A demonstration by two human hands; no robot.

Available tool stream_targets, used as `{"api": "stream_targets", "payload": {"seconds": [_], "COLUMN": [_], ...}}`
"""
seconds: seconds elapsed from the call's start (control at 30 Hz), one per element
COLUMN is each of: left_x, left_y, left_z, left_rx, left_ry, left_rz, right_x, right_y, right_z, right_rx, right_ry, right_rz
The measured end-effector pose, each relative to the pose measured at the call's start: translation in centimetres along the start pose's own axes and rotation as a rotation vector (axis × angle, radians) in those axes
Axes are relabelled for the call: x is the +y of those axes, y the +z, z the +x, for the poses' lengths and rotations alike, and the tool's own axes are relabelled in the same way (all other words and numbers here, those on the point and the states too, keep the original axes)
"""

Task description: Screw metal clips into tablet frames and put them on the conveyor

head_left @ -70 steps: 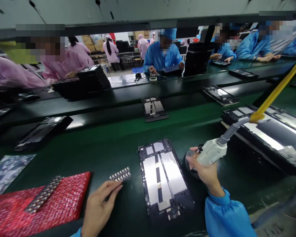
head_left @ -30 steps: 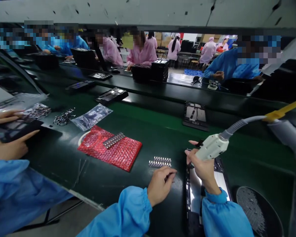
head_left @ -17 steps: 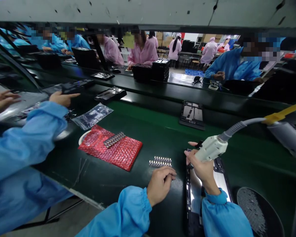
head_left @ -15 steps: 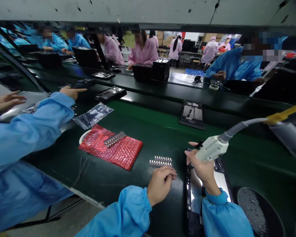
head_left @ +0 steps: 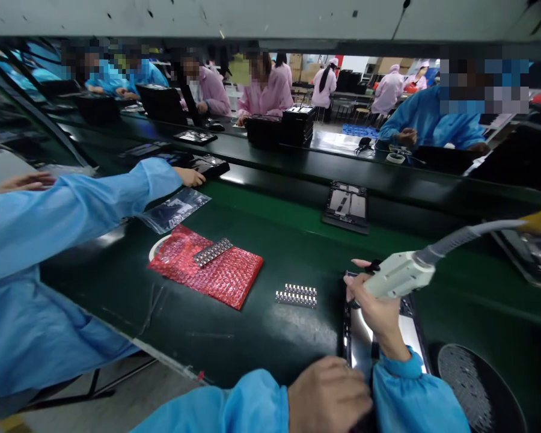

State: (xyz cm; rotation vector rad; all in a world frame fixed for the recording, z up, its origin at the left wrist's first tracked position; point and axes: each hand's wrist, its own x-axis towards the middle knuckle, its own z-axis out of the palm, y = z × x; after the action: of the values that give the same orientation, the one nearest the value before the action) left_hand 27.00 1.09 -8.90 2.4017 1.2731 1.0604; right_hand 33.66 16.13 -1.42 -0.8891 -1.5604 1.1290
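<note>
In my right hand (head_left: 379, 313) is a pale electric screwdriver (head_left: 399, 275), its grey cable running up and to the right. My fingers are closed round its lower end, and its tip is hidden. Below lies an opened tablet (head_left: 358, 337) with a black frame and silvery inner plates, partly covered by my hands. My left hand (head_left: 329, 394) is over the near left part of the tablet, fingers bent and blurred; whether it grips anything is unclear. Two strips of small chip-like parts (head_left: 296, 296) lie on the bench to the left of the tablet.
A red bubble-wrap bag (head_left: 225, 273) carries another strip (head_left: 213, 252). Beyond it is a clear plastic bag (head_left: 178, 210). Another opened tablet (head_left: 346, 207) sits farther back. A round dark dish (head_left: 469, 385) stands right. At left, a co-worker's blue sleeve (head_left: 117, 186) reaches across the bench.
My left hand has moved from beside the strips toward me and right, over the tablet. My right hand stays with the screwdriver. The co-worker's arm has reached farther right to a tablet.
</note>
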Motion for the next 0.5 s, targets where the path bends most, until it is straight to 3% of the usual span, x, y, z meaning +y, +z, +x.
{"api": "stream_targets", "payload": {"seconds": [0.1, 0.17, 0.23, 0.3, 0.37, 0.43, 0.5], "left_x": [-0.1, -1.7, -4.4, -7.4, -10.0, -11.9, -13.2], "left_y": [1.1, 0.1, -1.8, -3.4, -4.2, -3.9, -2.8], "left_z": [-0.4, 0.0, 1.5, 4.1, 7.4, 11.2, 15.0], "left_rx": [-0.116, -0.211, -0.308, -0.355, -0.366, -0.373, -0.381], "left_ry": [0.132, 0.183, 0.244, 0.305, 0.351, 0.354, 0.281], "left_rz": [0.146, 0.183, 0.18, 0.154, 0.138, 0.159, 0.208], "right_x": [-1.2, -1.6, -1.5, -0.9, 0.1, 1.2, 1.8], "right_y": [-1.7, -3.5, -5.4, -7.2, -8.6, -9.4, -9.7], "right_z": [-0.3, -0.9, -1.9, -2.9, -3.8, -4.2, -4.4], "right_rx": [0.068, 0.109, 0.062, 0.003, 0.038, 0.111, 0.082], "right_ry": [-0.038, -0.018, 0.01, 0.017, 0.027, 0.062, 0.092], "right_rz": [0.01, 0.052, 0.151, 0.217, 0.184, 0.129, 0.162]}}
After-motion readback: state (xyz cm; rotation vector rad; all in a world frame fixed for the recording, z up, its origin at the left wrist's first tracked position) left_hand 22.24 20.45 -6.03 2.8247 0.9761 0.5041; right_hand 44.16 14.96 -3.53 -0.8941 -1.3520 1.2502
